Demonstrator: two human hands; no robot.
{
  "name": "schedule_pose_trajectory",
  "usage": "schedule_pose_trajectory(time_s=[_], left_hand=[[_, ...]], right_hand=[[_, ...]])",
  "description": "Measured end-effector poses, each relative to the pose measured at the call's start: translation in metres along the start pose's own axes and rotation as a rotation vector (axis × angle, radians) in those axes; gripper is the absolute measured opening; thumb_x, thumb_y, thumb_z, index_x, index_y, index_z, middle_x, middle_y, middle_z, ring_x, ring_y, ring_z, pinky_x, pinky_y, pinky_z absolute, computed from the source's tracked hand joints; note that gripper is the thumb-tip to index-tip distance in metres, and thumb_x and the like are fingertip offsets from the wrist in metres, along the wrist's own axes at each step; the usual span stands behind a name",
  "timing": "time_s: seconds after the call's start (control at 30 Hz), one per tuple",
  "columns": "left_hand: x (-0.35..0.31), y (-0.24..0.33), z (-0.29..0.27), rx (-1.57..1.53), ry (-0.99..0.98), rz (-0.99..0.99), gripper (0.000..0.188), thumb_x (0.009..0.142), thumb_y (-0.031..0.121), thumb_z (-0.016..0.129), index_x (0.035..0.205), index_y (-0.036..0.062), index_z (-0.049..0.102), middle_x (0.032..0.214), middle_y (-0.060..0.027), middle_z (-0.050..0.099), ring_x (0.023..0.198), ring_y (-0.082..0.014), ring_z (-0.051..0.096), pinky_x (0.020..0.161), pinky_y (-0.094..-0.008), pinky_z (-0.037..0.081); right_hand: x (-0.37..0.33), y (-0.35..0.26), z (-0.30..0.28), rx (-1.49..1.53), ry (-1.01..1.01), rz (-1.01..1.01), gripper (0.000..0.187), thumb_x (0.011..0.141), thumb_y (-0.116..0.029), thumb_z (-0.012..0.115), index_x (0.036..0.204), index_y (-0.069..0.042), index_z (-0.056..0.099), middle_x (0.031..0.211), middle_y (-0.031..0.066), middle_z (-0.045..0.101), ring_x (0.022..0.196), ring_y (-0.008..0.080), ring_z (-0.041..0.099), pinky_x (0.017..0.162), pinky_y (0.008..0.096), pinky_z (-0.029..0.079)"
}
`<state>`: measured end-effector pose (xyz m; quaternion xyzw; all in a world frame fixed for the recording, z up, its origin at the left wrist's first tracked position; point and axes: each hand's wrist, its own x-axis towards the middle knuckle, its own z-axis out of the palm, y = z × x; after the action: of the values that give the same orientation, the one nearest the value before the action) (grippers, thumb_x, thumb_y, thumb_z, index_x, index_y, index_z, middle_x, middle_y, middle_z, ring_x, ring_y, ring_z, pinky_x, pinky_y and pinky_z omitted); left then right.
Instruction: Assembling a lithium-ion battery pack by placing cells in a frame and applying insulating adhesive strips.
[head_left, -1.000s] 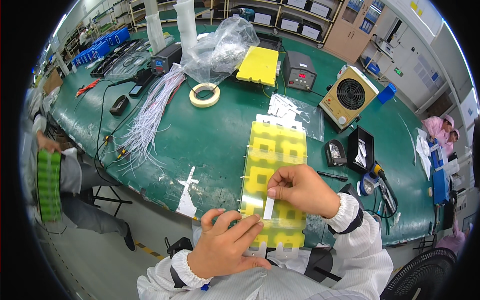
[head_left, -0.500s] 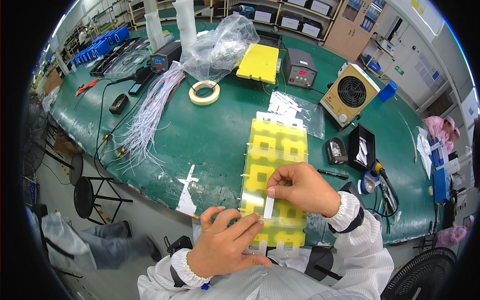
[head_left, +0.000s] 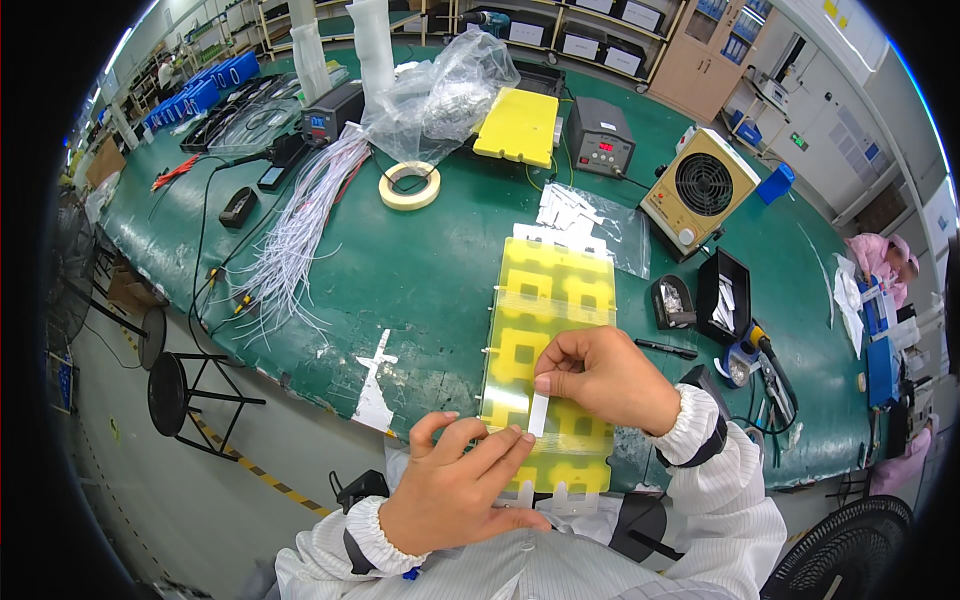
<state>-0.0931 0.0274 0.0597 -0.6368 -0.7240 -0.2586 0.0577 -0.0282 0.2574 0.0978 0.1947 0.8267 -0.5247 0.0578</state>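
Observation:
A yellow panel [head_left: 510, 345] with square cut-outs lies lengthwise before me, with clear film or tape across it and white tabs at both ends. My right hand [head_left: 615, 382] pinches the upper end of a narrow white strip [head_left: 538, 413] between thumb and index finger, over the panel's lower half. Beside the strip's lower end rests a fingertip of my left hand [head_left: 450, 482]. Its fingers are stretched out over the panel's lower left edge, the thumb apart from them. Whether the strip's underside sticks to the panel cannot be seen.
Right of the panel are a black marker [head_left: 666, 349], a small dark dish [head_left: 672, 302] and a black bin [head_left: 722, 295] of white strips. Beyond sit loose strips [head_left: 568, 210] and a fan unit [head_left: 700, 185]. White wires [head_left: 300, 240] and a tape roll [head_left: 408, 187] lie left.
My left hand has shifted slightly right, its fingertip closer to the strip's lower end. My right hand stays put. A person's legs at the lower left have left the view.

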Motion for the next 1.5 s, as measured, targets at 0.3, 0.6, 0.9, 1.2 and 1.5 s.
schedule_pose_trajectory(time_s=[0.3,0.6,0.9,1.2,1.5], left_hand=[[-0.001,0.001,0.000,-0.008,0.001,0.004,0.082,0.075,0.077,0.063,0.112,0.0049,0.074,0.111,-0.0016,0.068,0.097,-0.0213,0.052,0.100,-0.0468,0.031],[-0.001,0.003,-0.008,-0.066,-0.017,-0.021,0.072,0.080,0.067,0.066,0.107,0.0010,0.074,0.117,-0.0043,0.069,0.103,-0.0196,0.054,0.104,-0.0456,0.030],[-0.003,0.001,-0.003,-0.026,-0.005,-0.006,0.077,0.076,0.075,0.065,0.107,0.0044,0.075,0.115,-0.0019,0.069,0.098,-0.0207,0.053,0.101,-0.0464,0.031],[0.002,0.002,-0.004,-0.027,0.005,-0.003,0.079,0.077,0.075,0.064,0.110,0.0039,0.073,0.110,-0.0023,0.070,0.095,-0.0208,0.053,0.100,-0.0463,0.032],[0.008,0.004,-0.003,-0.049,-0.048,-0.011,0.073,0.081,0.068,0.065,0.110,0.0013,0.072,0.109,-0.0026,0.067,0.102,-0.0187,0.053,0.105,-0.0451,0.030]], right_hand=[[-0.002,-0.005,-0.001,-0.011,0.007,0.005,0.014,0.087,-0.010,0.073,0.089,0.004,0.072,0.073,0.0088,0.069,0.065,0.0140,0.062,0.064,0.0301,0.051],[-0.001,-0.001,-0.003,0.074,-0.029,0.023,0.014,0.088,-0.010,0.073,0.090,0.004,0.071,0.075,0.0053,0.068,0.068,0.0103,0.061,0.065,0.0274,0.050],[0.000,0.000,0.000,0.063,-0.014,0.028,0.014,0.088,-0.010,0.074,0.090,0.004,0.071,0.074,0.0056,0.068,0.067,0.0109,0.061,0.064,0.0278,0.050],[-0.001,0.001,0.002,0.030,0.008,0.013,0.014,0.087,-0.011,0.075,0.089,0.004,0.072,0.072,0.0064,0.068,0.065,0.0119,0.060,0.062,0.0288,0.050],[-0.001,0.002,0.003,-0.021,0.042,0.000,0.016,0.086,-0.011,0.075,0.089,0.004,0.072,0.072,0.0093,0.068,0.065,0.0150,0.062,0.063,0.0309,0.051]])
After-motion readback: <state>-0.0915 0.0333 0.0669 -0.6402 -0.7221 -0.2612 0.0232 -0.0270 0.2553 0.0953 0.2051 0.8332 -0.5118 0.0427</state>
